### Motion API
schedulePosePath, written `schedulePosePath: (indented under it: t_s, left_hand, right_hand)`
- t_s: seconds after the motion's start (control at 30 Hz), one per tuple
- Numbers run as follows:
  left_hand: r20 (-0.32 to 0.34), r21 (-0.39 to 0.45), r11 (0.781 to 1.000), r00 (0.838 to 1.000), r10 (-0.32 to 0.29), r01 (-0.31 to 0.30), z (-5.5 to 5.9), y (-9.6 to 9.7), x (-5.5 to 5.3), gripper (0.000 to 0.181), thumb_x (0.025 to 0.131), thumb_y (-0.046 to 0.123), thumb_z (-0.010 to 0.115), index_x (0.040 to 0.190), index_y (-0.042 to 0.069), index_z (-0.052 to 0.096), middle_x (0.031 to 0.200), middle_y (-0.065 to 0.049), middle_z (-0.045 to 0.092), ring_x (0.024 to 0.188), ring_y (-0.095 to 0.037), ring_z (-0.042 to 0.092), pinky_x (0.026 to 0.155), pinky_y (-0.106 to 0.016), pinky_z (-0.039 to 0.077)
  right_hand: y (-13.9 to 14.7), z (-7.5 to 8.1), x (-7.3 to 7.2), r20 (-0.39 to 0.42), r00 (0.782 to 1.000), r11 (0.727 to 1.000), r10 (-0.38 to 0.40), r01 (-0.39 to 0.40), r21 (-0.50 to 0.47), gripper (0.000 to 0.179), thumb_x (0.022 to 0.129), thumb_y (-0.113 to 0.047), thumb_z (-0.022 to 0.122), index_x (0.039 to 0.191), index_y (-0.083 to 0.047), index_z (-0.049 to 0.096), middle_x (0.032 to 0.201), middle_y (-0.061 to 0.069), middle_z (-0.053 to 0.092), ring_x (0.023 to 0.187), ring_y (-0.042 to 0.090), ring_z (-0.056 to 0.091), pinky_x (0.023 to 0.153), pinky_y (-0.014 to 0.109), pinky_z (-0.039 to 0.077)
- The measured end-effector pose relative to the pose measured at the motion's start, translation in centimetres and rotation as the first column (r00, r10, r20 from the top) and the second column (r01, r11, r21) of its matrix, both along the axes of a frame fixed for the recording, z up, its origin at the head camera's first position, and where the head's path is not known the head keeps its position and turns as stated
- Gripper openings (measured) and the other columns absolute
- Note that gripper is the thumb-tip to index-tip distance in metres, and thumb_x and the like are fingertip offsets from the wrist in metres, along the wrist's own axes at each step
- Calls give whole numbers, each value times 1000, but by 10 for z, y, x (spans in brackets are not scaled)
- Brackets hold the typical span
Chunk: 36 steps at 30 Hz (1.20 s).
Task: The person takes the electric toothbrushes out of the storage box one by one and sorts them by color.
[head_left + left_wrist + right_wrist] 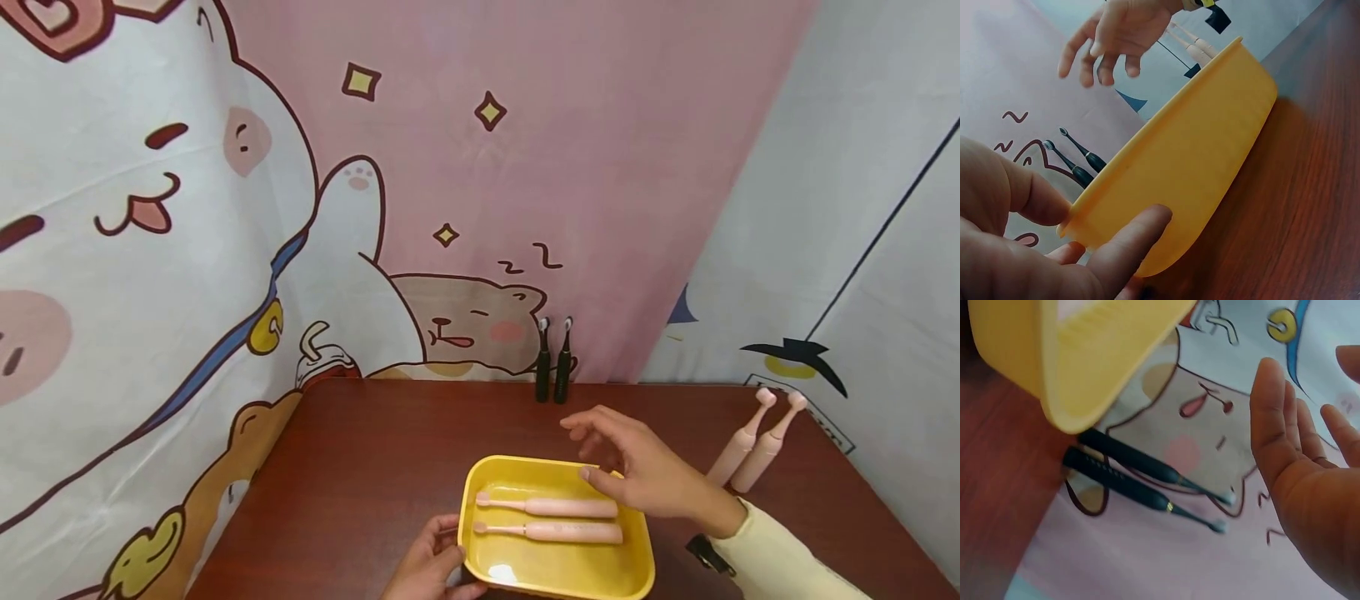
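Arranging pink toothbrushes (573, 532) in the tray (562, 573) seems under way: left hand (433, 560) grips its left rim, right hand (641, 464) hovers relaxed, empty, above its far-right edge; grasping another would call for reaching past it.

The yellow, round-cornered plastic tray (558, 571) is gleaming glossily; slim pale-pink plastic toothbrushes (573, 532) are looking smooth. The reddish-brown, wood-grained tabletop (360, 467) is shining faintly; the pink-and-white printed cloth backdrop (615, 167) is looking matt.
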<state>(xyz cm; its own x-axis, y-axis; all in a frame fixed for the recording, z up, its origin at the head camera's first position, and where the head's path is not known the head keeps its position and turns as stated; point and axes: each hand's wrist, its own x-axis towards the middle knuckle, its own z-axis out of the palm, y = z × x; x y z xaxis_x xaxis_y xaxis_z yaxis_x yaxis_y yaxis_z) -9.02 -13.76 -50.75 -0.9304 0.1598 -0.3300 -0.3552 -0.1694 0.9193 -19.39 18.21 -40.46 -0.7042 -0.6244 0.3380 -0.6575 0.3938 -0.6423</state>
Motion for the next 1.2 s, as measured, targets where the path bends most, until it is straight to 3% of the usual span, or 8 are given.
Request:
schedulePosePath:
  t_s: [0.17,0.3,0.5,0.7,1.0,1.2]
  left_hand:
    - [9,-17,1000,1000,2,-2,0,0,1,57,101,10,64,147,-10,37,129,-27,60,97,-24,72,80,-42,68]
    - [7,-1,1000,1000,-2,2,0,0,1,57,101,9,63,147,-9,36,130,-27,59,99,-24,71,81,-43,68]
    - [9,32,999,1000,-5,5,-1,0,-1,55,102,6,60,148,-8,34,133,-27,56,102,-25,71,83,-45,67]
    - [0,52,999,1000,-5,5,0,0,1,56,101,5,60,149,-8,33,134,-28,55,104,-25,70,84,-47,67]
    - [-9,50,999,1000,-5,6,-2,0,3,55,101,4,60,148,-9,34,132,-27,56,103,-25,70,83,-46,67]
    - [1,85,996,1000,0,0,-2,0,1,54,102,2,58,148,-7,32,131,-25,53,108,-24,66,86,-48,66]
  right_hand:
    - [-17,-13,-4,126,988,992,95,-104,72,57,93,-11,79,142,-32,56,123,-2,62,100,11,65,70,25,64]
    - [-27,-22,-7,175,977,974,124,-154,164,51,94,-19,79,139,-31,60,121,-5,64,103,15,66,73,24,64]
    - [-38,-30,-11,152,978,905,144,-192,380,41,92,-25,80,131,-23,69,111,-8,65,97,11,62,79,24,55]
    - [-44,-33,-8,182,972,850,145,-217,481,38,92,-25,80,129,-22,70,114,-8,67,94,8,59,83,27,54]
    - [-44,-45,-8,184,969,819,162,-236,523,30,97,-35,75,124,-22,73,101,-10,66,89,5,57,83,25,55]
    - [-44,-51,-7,124,970,819,208,-242,521,26,94,-22,77,120,-23,73,90,-12,62,82,1,51,77,18,47]
